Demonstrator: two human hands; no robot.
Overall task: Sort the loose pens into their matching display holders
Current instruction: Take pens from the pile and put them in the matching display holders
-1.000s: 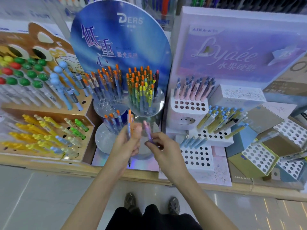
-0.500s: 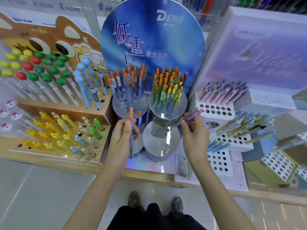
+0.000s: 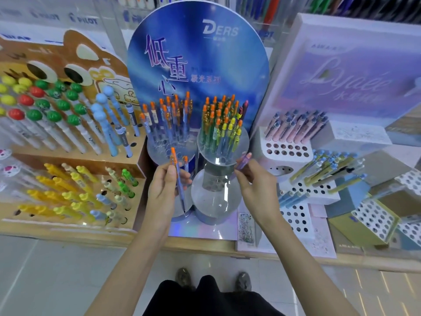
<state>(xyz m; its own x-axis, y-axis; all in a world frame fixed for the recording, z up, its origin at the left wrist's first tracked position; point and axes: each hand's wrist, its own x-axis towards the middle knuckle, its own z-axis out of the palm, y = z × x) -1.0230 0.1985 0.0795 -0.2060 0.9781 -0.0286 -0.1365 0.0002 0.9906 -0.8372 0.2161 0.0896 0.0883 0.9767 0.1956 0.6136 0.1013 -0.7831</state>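
Fingers of left hand (image 3: 163,188) clamp upright blue pen (image 3: 181,196) — right hand (image 3: 255,185) pinches purple pen (image 3: 242,160).

This is a stationery shop, seen at its pen counter. 3 branded cardboard displays stand side by side on a wooden shelf (image 3: 205,247): a brown bear-faced stand (image 3: 68,53) at the left end, a blue round-topped card (image 3: 198,65) printed DERS in the middle, and a lilac stand (image 3: 341,76) lettered Lyaée at the right end. Each holds rows of matching pens (image 3: 164,124) set in punched holes. Behind the shelf's back edge a rack (image 3: 84,19) bears PILOT labels. Below the front edge lies a tiled floor (image 3: 45,270).
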